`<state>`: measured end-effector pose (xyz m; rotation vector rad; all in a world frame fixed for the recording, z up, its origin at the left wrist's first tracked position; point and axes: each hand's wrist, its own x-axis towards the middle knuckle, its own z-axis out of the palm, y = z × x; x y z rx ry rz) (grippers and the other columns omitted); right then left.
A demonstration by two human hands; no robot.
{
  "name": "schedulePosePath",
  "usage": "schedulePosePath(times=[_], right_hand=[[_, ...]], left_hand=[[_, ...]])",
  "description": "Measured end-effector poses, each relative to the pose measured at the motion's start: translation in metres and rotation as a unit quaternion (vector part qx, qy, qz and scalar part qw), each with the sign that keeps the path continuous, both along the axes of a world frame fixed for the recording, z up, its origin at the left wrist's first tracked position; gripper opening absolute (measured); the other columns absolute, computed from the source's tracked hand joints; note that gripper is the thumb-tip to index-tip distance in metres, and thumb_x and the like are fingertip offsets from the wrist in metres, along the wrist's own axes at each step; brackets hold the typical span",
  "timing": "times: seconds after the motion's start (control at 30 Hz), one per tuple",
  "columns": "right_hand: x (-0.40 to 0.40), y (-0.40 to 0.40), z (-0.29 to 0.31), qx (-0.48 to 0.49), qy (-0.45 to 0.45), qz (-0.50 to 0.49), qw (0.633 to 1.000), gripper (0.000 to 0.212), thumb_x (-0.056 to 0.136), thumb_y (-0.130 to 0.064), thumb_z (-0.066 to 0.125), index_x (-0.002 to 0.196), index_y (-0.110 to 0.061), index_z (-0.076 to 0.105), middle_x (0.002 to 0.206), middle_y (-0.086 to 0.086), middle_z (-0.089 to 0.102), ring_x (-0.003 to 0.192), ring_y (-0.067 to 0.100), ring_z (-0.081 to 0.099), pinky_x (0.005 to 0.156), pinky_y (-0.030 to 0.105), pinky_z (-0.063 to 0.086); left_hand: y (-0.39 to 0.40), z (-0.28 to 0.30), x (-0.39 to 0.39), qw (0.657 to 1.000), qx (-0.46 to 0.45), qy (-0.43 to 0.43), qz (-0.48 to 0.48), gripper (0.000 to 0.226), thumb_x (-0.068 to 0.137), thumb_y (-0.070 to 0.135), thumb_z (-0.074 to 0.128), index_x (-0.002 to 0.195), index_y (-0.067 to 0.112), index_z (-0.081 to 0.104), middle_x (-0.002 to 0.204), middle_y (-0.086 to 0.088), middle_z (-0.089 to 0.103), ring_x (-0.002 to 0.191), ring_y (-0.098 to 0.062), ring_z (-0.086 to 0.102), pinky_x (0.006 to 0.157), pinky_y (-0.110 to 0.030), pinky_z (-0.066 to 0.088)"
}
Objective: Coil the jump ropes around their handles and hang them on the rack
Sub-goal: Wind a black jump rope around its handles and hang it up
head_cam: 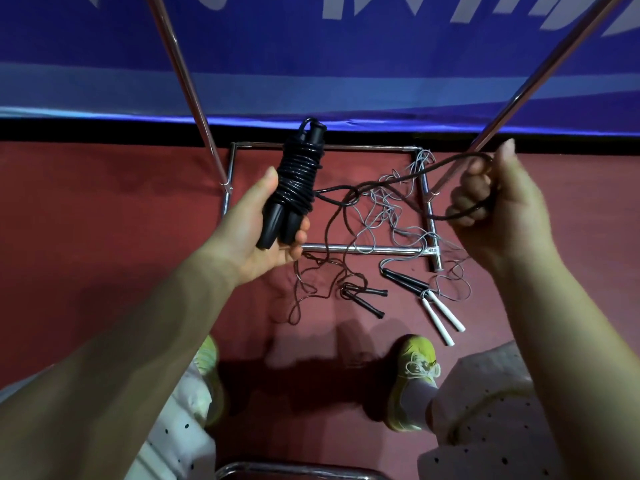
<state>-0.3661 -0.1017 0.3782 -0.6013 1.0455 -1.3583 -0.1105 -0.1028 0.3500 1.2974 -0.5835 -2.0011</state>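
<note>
My left hand (266,230) grips a black jump rope (294,181) by its two handles, held side by side, with most of the cord coiled tightly around them. The loose end of that cord (388,183) runs to the right into my right hand (495,202), whose fingers curl round a loop of it. Both hands are above the floor, between the rack's two slanted chrome poles (183,81). On the floor below lie a thin dark rope with black handles (363,299) and a grey rope with black-and-white handles (429,299), both uncoiled and tangled.
The rack's chrome base frame (363,250) lies on the red floor (104,202), with grey cord draped over its right corner. A blue banner (311,64) hangs behind. My yellow shoes (415,375) stand near the ropes. A chrome bar (294,467) crosses the bottom edge.
</note>
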Motion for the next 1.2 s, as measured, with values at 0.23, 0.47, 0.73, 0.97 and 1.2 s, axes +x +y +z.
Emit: schedulePosePath(times=[0.23, 0.47, 0.73, 0.97, 1.2], right_hand=[[0.015, 0.012, -0.007, -0.041, 0.311, 0.208, 0.926, 0.017, 0.088, -0.022, 0.05, 0.088, -0.02, 0.067, 0.061, -0.012, 0.053, 0.054, 0.005, 0.046, 0.052, 0.017, 0.041], [0.025, 0.013, 0.006, -0.072, 0.492, 0.276, 0.822, 0.018, 0.096, -0.007, 0.055, 0.1, -0.018, 0.068, 0.074, -0.011, 0.05, 0.052, -0.005, 0.054, 0.045, 0.009, 0.04], [0.041, 0.01, 0.0, -0.074, 0.447, 0.25, 0.855, 0.018, 0.085, -0.01, 0.07, 0.072, -0.022, 0.067, 0.051, -0.009, 0.057, 0.048, -0.001, 0.046, 0.05, 0.014, 0.038], [0.028, 0.007, -0.012, -0.044, 0.247, 0.22, 0.943, 0.021, 0.074, -0.019, 0.064, 0.095, -0.023, 0.066, 0.087, -0.009, 0.066, 0.079, 0.001, 0.06, 0.073, 0.017, 0.048], [0.022, 0.011, -0.011, 0.065, 0.167, 0.309, 0.934, 0.049, 0.069, -0.039, 0.076, 0.111, -0.02, 0.058, 0.088, -0.001, 0.07, 0.066, 0.014, 0.065, 0.05, 0.021, 0.047]], left_hand=[[0.002, 0.008, -0.006, 0.998, 0.001, 0.051, -0.041, 0.059, 0.089, 0.065, 0.031, 0.082, 0.016, 0.062, 0.073, -0.009, 0.055, 0.058, -0.019, 0.05, 0.061, -0.031, 0.037], [0.004, 0.013, -0.008, 0.992, 0.015, 0.101, -0.081, 0.061, 0.085, 0.069, 0.028, 0.098, 0.018, 0.061, 0.07, -0.007, 0.056, 0.057, -0.018, 0.048, 0.059, -0.028, 0.034], [0.012, 0.02, -0.011, 0.968, 0.011, 0.195, -0.157, 0.063, 0.077, 0.068, 0.033, 0.101, 0.024, 0.071, 0.068, -0.005, 0.056, 0.053, -0.015, 0.049, 0.052, -0.024, 0.035], [0.006, 0.024, -0.001, 0.967, 0.001, 0.224, -0.125, 0.06, 0.078, 0.067, 0.033, 0.106, 0.024, 0.064, 0.069, -0.004, 0.056, 0.053, -0.013, 0.051, 0.05, -0.022, 0.036], [0.003, 0.027, 0.003, 0.981, 0.007, 0.179, -0.073, 0.058, 0.079, 0.067, 0.032, 0.101, 0.024, 0.065, 0.068, -0.002, 0.054, 0.053, -0.012, 0.048, 0.051, -0.02, 0.031]])
